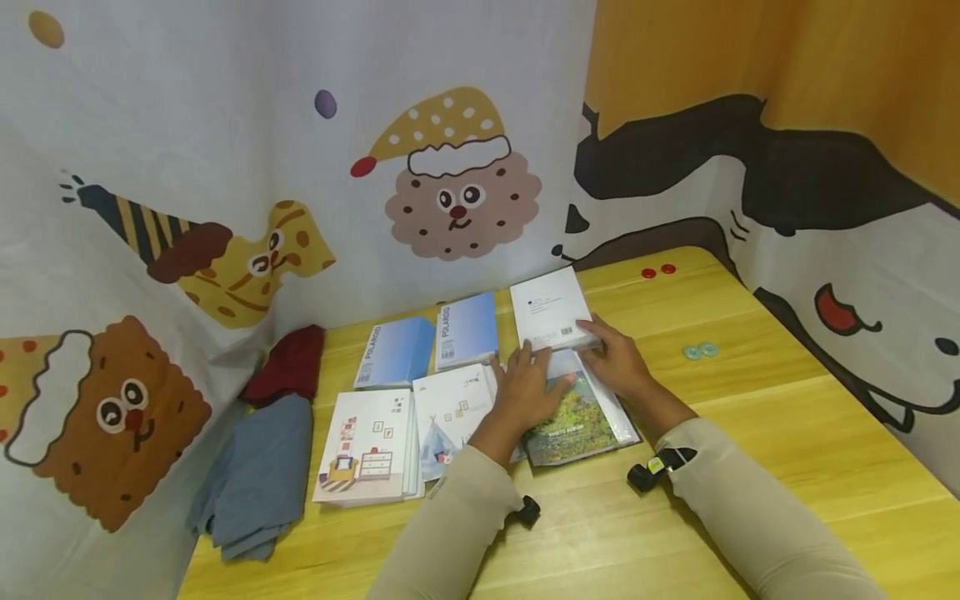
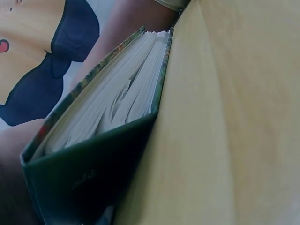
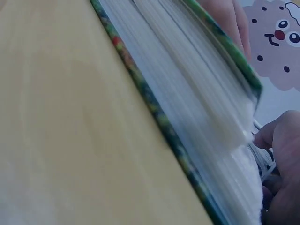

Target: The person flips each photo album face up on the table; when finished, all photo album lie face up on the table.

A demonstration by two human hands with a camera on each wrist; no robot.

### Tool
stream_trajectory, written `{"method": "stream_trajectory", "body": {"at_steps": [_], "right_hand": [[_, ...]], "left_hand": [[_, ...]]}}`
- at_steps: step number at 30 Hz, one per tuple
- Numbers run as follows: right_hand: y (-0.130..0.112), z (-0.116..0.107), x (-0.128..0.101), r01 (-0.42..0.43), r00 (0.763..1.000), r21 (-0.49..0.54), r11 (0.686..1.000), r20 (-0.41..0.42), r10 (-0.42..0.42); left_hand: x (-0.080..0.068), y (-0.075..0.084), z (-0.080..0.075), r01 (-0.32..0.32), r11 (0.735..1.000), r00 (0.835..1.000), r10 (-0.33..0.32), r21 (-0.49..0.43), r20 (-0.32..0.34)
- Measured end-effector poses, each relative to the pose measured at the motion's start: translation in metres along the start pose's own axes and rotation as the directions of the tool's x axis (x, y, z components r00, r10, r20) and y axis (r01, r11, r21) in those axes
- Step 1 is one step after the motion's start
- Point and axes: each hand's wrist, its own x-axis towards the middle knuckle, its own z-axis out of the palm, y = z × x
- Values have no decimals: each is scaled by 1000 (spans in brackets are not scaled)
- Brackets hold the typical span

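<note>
**Both my hands at the album: the cover from above, page edges from the wrists**

From the head view I see the photo album (image 1: pixel 585 417) lying on the yellow table (image 1: pixel 757 492), garden picture up, a shiny strip along its right side. The left wrist view adds the dark green spine (image 2: pixel 89 178) and unevenly fanned page edges, which from above I miss. The right wrist view shows the thick page block (image 3: pixel 187 89) between its covers, reaching out past the upper one.

My left hand (image 1: pixel 525 387) lies over the album's upper left part, fingers spread away from me, thumb stretched right across the cover. My right hand (image 1: pixel 617 360) reaches the far right corner, index fingertip at the white book (image 1: pixel 550 307) just beyond. Thumb and index stand apart; I cannot tell whether they pinch anything. My forearms slant inward over the table.

Left of the album stand two blue POLAROID packs (image 1: pixel 395 352) and, nearer me, white illustrated books (image 1: pixel 366 446).
</note>
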Motion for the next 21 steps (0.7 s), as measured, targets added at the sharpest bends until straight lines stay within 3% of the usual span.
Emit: {"method": "stream_trajectory", "body": {"at_steps": [6, 13, 17, 21], "right_hand": [[-5, -2, -2, 3, 1000, 69, 998, -10, -3], [-11, -3, -4, 63, 996, 110, 992, -68, -56], [-15, -1, -5, 159, 981, 151, 976, -135, -139], [-21, 1, -6, 280, 952, 213, 936, -188, -242]], "left_hand": [[-1, 1, -1, -37, 995, 999, 38, 89, -10], [-2, 3, -2, -51, 992, 998, 53, 119, -16], [-3, 3, -3, -70, 990, 996, 76, 121, -38], [-6, 4, -3, -83, 991, 994, 89, 102, -56]]}}
